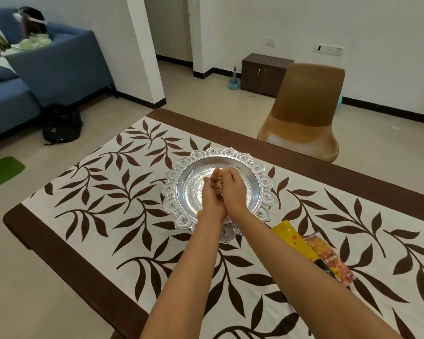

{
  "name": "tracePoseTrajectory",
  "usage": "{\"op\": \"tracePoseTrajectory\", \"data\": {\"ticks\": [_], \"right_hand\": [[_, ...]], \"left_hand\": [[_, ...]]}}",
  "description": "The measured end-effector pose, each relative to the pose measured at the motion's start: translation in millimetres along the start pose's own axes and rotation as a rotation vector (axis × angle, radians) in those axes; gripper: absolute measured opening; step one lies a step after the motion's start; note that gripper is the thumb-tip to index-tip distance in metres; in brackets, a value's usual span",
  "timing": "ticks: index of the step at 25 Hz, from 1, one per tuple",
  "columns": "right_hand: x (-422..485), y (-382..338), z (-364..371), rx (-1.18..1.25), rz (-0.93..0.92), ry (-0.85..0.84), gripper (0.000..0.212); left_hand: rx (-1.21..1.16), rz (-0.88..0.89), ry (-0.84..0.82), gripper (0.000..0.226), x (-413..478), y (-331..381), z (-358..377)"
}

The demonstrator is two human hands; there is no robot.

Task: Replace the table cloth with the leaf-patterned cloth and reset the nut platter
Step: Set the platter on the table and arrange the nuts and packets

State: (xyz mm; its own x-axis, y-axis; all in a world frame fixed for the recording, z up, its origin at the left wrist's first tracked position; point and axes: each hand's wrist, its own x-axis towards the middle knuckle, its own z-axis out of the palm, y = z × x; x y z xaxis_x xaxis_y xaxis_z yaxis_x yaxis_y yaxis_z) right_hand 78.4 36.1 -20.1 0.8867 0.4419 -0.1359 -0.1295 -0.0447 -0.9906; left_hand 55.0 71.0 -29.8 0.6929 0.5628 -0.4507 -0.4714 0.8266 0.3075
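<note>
Over the bowl of the ornate silver scallop-rimmed platter (230, 152), which stands mid-table on the white cloth with brown leaf pattern (108, 192): left hand (210, 194) and right hand (233, 189), pressed together, cupped round small brown nuts (218, 190). Near the platter's right side: yellow packet (294, 241) and red snack packet (328, 258), overlapping.

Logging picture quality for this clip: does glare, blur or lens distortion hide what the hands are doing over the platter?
Head view: even light, faint shadows; the wide lens makes the white pillar lean; glare whitens the bowl of the silver platter; left hand and right hand, pressed together over it, look soft, so what lies between them is unclear.
</note>
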Motion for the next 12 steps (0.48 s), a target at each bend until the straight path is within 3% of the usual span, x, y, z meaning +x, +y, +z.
{"op": "tracePoseTrajectory", "data": {"ticks": [4,12], "right_hand": [[0.1,-0.7,4.2,-0.076,-0.090,-0.060,0.016],[-3.2,-1.5,11.3,0.324,-0.004,-0.163,0.025]], "left_hand": [[-0.017,-0.054,0.014,0.041,-5.1,4.9,0.7],[-0.216,-0.054,-0.028,0.038,-5.8,10.6,3.4]]}}
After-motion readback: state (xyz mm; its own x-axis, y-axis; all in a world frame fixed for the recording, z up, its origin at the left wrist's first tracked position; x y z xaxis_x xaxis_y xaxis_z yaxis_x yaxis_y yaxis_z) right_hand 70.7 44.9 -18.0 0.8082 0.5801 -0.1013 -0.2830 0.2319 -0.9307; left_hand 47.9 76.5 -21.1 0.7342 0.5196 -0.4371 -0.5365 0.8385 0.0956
